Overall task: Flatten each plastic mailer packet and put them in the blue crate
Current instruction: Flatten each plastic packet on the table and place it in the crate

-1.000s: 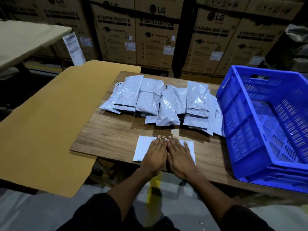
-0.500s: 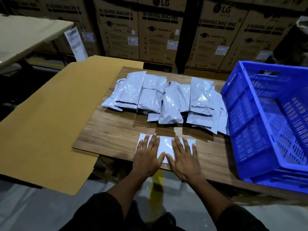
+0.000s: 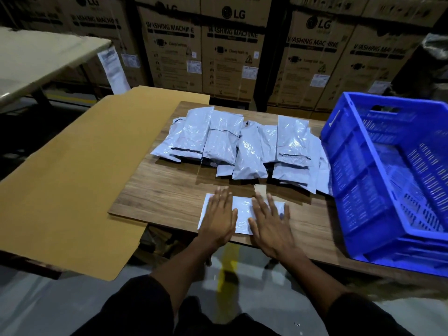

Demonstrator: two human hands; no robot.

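A flat white mailer packet (image 3: 242,212) lies at the near edge of the wooden table (image 3: 164,190). My left hand (image 3: 219,218) presses its left half with straight fingers. My right hand (image 3: 269,221) presses its right half the same way, a gap of packet showing between the two hands. Behind it a heap of several grey plastic mailer packets (image 3: 237,144) lies overlapping across the table's middle. The blue crate (image 3: 349,166) stands on the table's right end, its slatted floor showing inside.
A large brown cardboard sheet (image 3: 72,178) lies left of the table and reaches under it. Stacked washing-machine cartons (image 3: 232,54) fill the background. A pale tabletop (image 3: 36,57) stands far left. Grey floor with a yellow line lies below the table edge.
My two hands, side by side at the packet's middle a second ago, have slid apart toward its ends, pressing it flat. The view has also shifted slightly.
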